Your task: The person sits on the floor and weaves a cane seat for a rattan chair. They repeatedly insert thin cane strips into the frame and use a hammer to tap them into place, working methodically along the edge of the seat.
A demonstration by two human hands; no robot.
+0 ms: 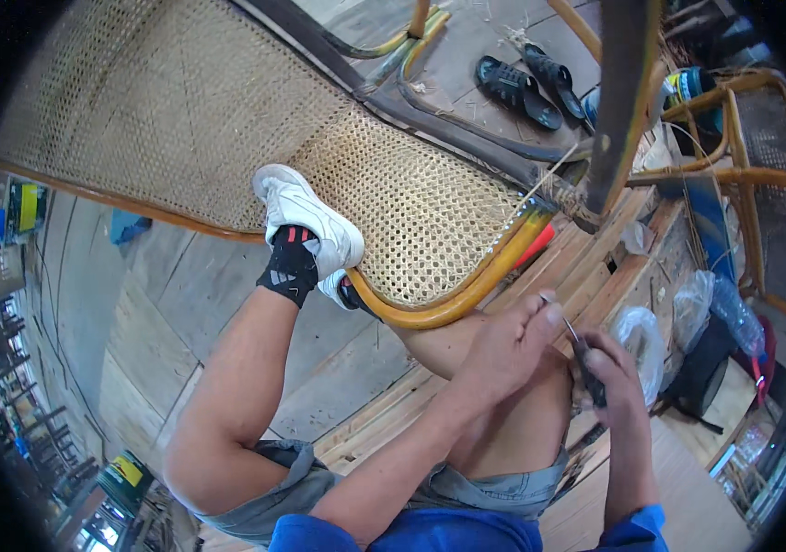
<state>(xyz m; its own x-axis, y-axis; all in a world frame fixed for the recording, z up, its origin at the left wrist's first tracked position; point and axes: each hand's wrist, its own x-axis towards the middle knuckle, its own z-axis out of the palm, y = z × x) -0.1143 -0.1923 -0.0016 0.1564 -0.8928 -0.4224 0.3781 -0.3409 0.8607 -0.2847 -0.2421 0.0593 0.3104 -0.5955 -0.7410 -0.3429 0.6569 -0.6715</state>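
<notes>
Beside the woven-cane chair, our right hand has its fingers round a slim awl-like tool; whether our left hand's fingers pinch its shaft, we can't tell. A slip might prick them.

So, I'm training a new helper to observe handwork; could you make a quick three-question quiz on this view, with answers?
1. Which hand grips the dark-handled tool?
2. True or false: the black sandals lie on the floor.
3. At the woven cane panel, the rounded end rim is mainly: A) blue, B) white, C) yellow-brown.

Key: 1. The right hand. 2. True. 3. C.
</notes>
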